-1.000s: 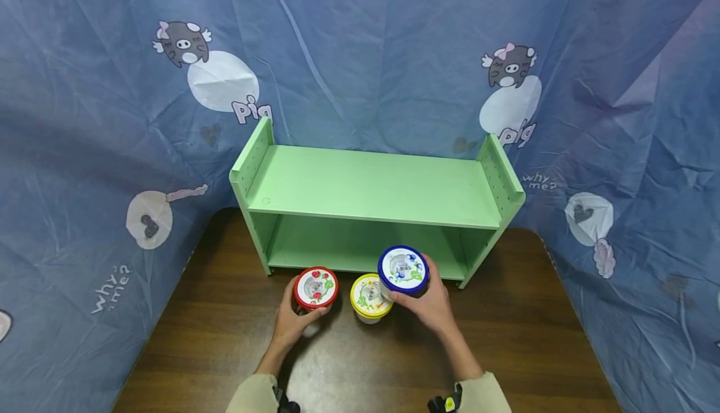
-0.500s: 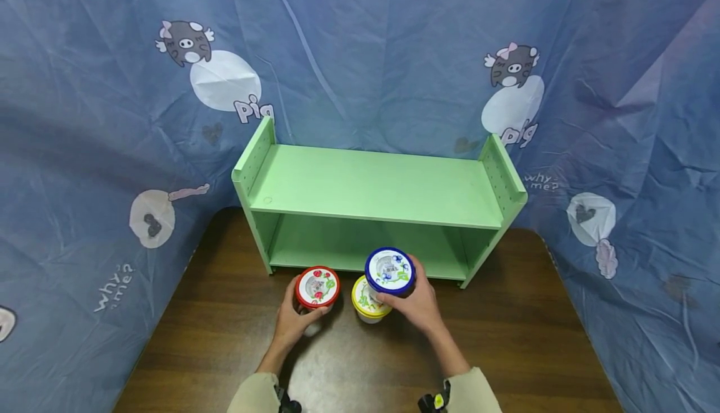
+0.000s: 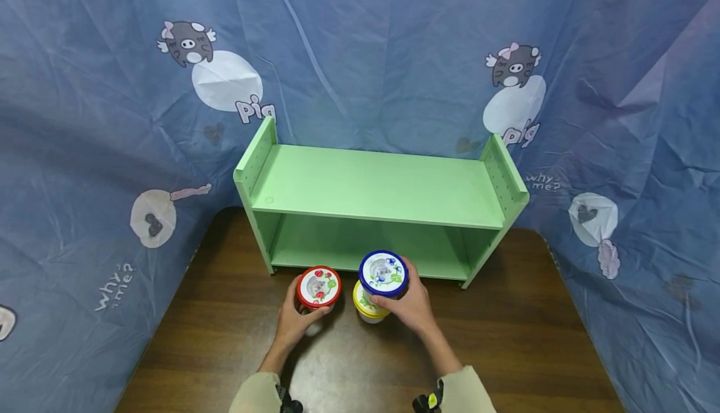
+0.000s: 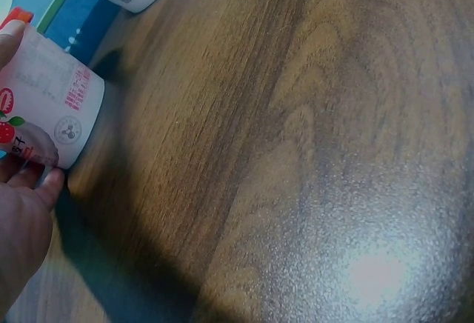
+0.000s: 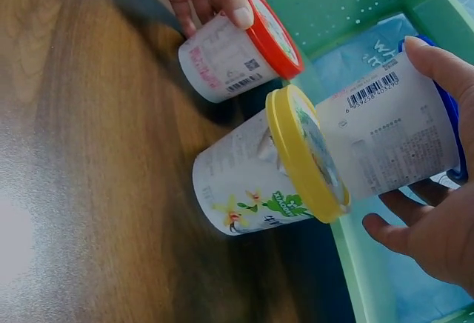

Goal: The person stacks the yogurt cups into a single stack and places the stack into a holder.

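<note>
My left hand [image 3: 291, 324] grips a white tub with a red lid [image 3: 319, 287], printed with strawberries, its fingers around the side. To its right a white tub with a yellow lid [image 5: 244, 182] stands upright on the wooden table. My right hand [image 3: 416, 305] holds a tub with a blue lid [image 3: 384, 272], blueberries on its top, thumb and fingers wrapped near the lid. In the right wrist view, the base of the blue-lidded tub is right at the yellow lid [image 5: 305, 156]. From the head view it hides much of that lid.
Behind the tubs stands a two-level light green shelf [image 3: 371, 185] with raised side panels. A blue patterned cloth [image 3: 360, 57] hangs behind and beside the wooden table [image 3: 506, 338].
My right hand has moved left with the blue-lidded tub, which now covers more of the yellow lid. My left hand and the red-lidded tub have stayed in place.
</note>
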Demonstrator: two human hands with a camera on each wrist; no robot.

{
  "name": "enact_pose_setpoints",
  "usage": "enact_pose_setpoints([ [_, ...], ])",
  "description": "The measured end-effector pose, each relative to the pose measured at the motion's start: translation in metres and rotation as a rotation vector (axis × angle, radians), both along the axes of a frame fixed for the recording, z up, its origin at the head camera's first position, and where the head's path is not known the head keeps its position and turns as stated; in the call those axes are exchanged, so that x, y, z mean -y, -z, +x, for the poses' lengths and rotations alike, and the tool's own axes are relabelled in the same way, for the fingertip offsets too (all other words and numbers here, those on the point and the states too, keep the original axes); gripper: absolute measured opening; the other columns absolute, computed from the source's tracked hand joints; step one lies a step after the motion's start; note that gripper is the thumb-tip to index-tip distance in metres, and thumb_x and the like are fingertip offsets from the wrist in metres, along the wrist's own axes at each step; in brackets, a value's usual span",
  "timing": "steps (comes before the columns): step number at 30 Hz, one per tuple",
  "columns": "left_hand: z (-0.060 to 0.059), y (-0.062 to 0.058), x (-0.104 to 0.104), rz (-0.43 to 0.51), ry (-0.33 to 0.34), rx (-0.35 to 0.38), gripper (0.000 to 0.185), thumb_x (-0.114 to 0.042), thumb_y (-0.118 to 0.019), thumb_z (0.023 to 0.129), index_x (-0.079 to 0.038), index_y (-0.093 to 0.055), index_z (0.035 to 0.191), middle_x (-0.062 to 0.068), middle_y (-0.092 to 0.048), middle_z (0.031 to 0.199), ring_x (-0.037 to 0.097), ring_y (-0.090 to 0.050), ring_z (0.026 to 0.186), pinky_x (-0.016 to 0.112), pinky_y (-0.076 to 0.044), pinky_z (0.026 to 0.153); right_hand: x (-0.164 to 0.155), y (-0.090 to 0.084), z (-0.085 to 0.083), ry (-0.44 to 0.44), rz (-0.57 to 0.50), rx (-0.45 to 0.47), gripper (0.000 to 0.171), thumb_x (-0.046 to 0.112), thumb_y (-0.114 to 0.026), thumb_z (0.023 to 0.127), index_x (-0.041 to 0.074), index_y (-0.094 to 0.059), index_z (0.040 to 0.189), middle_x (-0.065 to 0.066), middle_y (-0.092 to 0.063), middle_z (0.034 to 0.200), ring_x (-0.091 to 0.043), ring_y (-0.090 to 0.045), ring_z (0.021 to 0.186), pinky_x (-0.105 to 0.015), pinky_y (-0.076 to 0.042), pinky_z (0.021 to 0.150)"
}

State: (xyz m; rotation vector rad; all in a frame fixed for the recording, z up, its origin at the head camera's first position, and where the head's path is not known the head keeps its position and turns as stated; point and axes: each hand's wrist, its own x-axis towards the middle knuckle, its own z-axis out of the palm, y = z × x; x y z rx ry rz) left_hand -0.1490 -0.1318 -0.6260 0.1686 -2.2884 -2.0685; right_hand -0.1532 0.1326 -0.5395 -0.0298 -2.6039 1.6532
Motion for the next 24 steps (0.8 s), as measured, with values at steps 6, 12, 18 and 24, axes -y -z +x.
enact_pose_setpoints([
  [6,0.000,0.006,-0.001,-0.028,-0.019,-0.009,0.102,-0.008,-0.087,0.067,-0.011,-0.029,0.151,0.017,-0.047,0.147,0.030,-0.051,0.129,0.014,-0.044,0.094,0.002,0.004,0.001,-0.003,0.006,0.004,0.106,0.033,-0.092,0.059,0.015,-0.035,0.147,-0.015,-0.058,0.134,-0.032,-0.055,0.123,-0.054,-0.039,0.107],
  [12,-0.001,0.009,0.000,-0.028,-0.018,-0.009,0.102,-0.008,-0.087,0.068,-0.011,-0.028,0.151,0.017,-0.045,0.149,0.030,-0.049,0.131,0.022,-0.045,0.099,0.004,0.007,0.002,-0.001,0.018,0.003,0.106,0.034,-0.092,0.059,0.015,-0.035,0.147,-0.015,-0.059,0.133,-0.032,-0.055,0.122,-0.054,-0.040,0.105],
  [18,-0.001,0.009,-0.001,-0.029,-0.021,0.002,0.102,-0.008,-0.087,0.068,-0.012,-0.028,0.151,0.015,-0.044,0.150,0.030,-0.048,0.133,0.025,-0.044,0.102,0.005,0.008,0.002,-0.009,0.020,-0.002,0.107,0.035,-0.091,0.059,0.015,-0.035,0.148,-0.015,-0.057,0.135,-0.033,-0.055,0.123,-0.054,-0.040,0.105],
  [24,-0.001,0.008,-0.001,-0.003,-0.024,0.006,0.102,-0.008,-0.087,0.068,-0.012,-0.029,0.151,0.016,-0.044,0.150,0.030,-0.048,0.132,0.014,-0.042,0.096,0.005,0.011,0.003,-0.011,0.005,0.004,0.106,0.034,-0.092,0.059,0.017,-0.035,0.147,-0.014,-0.057,0.136,-0.032,-0.054,0.124,-0.053,-0.039,0.106],
])
